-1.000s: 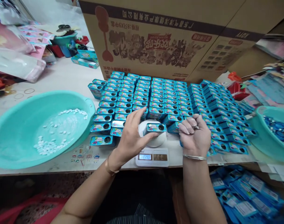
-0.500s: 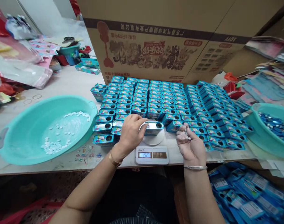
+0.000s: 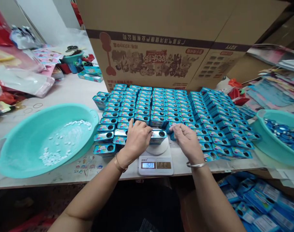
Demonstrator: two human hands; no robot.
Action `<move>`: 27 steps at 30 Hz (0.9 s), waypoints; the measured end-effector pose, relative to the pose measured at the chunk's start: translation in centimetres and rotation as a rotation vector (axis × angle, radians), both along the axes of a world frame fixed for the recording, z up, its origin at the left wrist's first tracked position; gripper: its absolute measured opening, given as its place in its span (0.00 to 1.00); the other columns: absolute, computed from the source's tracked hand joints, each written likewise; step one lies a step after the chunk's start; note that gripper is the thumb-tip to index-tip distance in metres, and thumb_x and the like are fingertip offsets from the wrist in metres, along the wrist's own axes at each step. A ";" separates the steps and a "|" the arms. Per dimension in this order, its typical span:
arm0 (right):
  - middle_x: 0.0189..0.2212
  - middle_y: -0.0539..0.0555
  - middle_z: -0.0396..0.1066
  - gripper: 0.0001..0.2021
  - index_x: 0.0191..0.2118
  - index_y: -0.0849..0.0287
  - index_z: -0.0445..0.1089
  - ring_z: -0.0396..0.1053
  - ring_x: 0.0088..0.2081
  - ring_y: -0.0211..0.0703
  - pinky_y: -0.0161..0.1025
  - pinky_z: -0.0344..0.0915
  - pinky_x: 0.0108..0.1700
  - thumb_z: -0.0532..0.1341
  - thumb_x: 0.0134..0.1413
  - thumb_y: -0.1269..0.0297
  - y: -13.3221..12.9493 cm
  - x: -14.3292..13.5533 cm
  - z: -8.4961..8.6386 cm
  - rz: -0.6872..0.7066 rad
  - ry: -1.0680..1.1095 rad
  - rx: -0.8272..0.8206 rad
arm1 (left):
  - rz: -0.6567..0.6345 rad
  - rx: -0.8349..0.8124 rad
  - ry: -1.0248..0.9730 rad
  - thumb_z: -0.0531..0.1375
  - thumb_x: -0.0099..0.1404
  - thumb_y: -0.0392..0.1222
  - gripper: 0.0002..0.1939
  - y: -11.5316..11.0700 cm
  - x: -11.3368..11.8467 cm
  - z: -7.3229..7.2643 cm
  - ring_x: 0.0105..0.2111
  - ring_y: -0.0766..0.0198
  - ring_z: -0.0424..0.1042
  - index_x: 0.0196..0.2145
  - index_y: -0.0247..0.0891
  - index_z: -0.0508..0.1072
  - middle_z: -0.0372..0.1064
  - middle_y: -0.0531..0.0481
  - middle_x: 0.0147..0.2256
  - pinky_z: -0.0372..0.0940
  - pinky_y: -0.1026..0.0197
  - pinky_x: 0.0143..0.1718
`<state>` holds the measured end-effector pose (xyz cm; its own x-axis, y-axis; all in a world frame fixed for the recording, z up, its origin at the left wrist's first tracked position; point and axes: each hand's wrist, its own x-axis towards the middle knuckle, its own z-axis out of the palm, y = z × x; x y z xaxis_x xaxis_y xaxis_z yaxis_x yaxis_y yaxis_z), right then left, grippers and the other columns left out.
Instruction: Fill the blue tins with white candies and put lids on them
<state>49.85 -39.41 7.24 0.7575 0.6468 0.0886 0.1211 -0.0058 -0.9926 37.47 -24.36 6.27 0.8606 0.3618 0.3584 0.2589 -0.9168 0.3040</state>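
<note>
Blue tin point(image 3: 158, 138) is over the scale point(image 3: 155, 173). The left hand point(image 3: 137, 138) grips one end, perhaps so its hole point(image 3: 162, 134) stays clear. The right hand point(image 3: 187, 141) is bunched nearby; I cannot tell what it holds.

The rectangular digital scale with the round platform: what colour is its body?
The digital scale has a white body; it shows best in the head view.

The single head-worn camera looks forward and down across the table point(image 3: 69, 93) — from close above the left hand point(image 3: 139, 137) and right hand point(image 3: 187, 141) (both near mid-view) — facing a carton point(image 3: 161, 24) beyond.
</note>
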 end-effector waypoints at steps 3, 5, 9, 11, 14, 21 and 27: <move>0.23 0.49 0.68 0.14 0.31 0.56 0.76 0.61 0.26 0.37 0.33 0.59 0.28 0.64 0.54 0.50 1.2 0.3 0.2 0.076 -0.196 -0.095 | -0.007 0.022 -0.004 0.57 0.67 0.39 0.09 -0.1 0.1 0.2 0.42 0.52 0.67 0.34 0.42 0.78 0.72 0.46 0.34 0.51 0.35 0.59; 0.25 0.49 0.70 0.11 0.32 0.55 0.77 0.63 0.28 0.38 0.34 0.60 0.29 0.65 0.54 0.52 1.5 0.4 0.2 0.101 -0.203 -0.108 | -0.015 0.042 -0.003 0.56 0.67 0.38 0.10 -0.1 0.2 0.2 0.42 0.53 0.67 0.33 0.41 0.78 0.71 0.46 0.33 0.50 0.34 0.60; 0.21 0.48 0.66 0.13 0.32 0.56 0.77 0.59 0.24 0.37 0.33 0.58 0.25 0.66 0.51 0.51 0.6 0.7 -0.1 0.008 -0.066 -0.048 | -0.019 0.090 0.000 0.54 0.68 0.35 0.11 -0.2 0.5 0.0 0.41 0.54 0.67 0.33 0.40 0.76 0.70 0.46 0.33 0.49 0.34 0.61; 0.19 0.47 0.62 0.16 0.33 0.58 0.76 0.55 0.21 0.34 0.32 0.54 0.21 0.67 0.50 0.49 -0.4 0.8 -0.3 -0.067 0.017 -0.010 | -0.023 0.092 -0.007 0.53 0.69 0.36 0.12 -0.6 1.0 0.0 0.42 0.54 0.67 0.35 0.39 0.76 0.70 0.46 0.34 0.48 0.34 0.61; 0.17 0.44 0.55 0.20 0.36 0.59 0.75 0.48 0.18 0.31 0.30 0.47 0.17 0.65 0.51 0.45 -1.8 0.7 -0.9 -0.140 0.119 0.028 | -0.075 0.058 -0.009 0.54 0.69 0.37 0.10 -1.4 2.0 0.3 0.44 0.54 0.67 0.37 0.40 0.76 0.70 0.46 0.36 0.49 0.35 0.61; 0.18 0.41 0.48 0.22 0.39 0.59 0.73 0.43 0.17 0.29 0.28 0.43 0.16 0.66 0.49 0.43 -4.1 -0.2 -2.8 -0.250 0.238 0.038 | -0.160 -0.082 0.100 0.62 0.64 0.47 0.21 -1.7 2.2 1.1 0.52 0.50 0.65 0.53 0.40 0.69 0.69 0.43 0.48 0.51 0.36 0.60; 0.17 0.42 0.50 0.25 0.36 0.58 0.72 0.48 0.16 0.30 0.28 0.48 0.14 0.70 0.40 0.41 -4.0 -0.3 -3.0 -0.242 0.315 -0.018 | -0.231 0.044 0.239 0.64 0.58 0.38 0.13 1.2 0.4 2.4 0.48 0.51 0.68 0.42 0.41 0.73 0.73 0.46 0.41 0.48 0.35 0.61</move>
<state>49.56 -43.42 4.23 0.8767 0.4452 -0.1823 -0.1967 -0.0141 -0.9804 37.85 -23.19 8.68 0.9797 0.1357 0.1475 0.1016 -0.9705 0.2185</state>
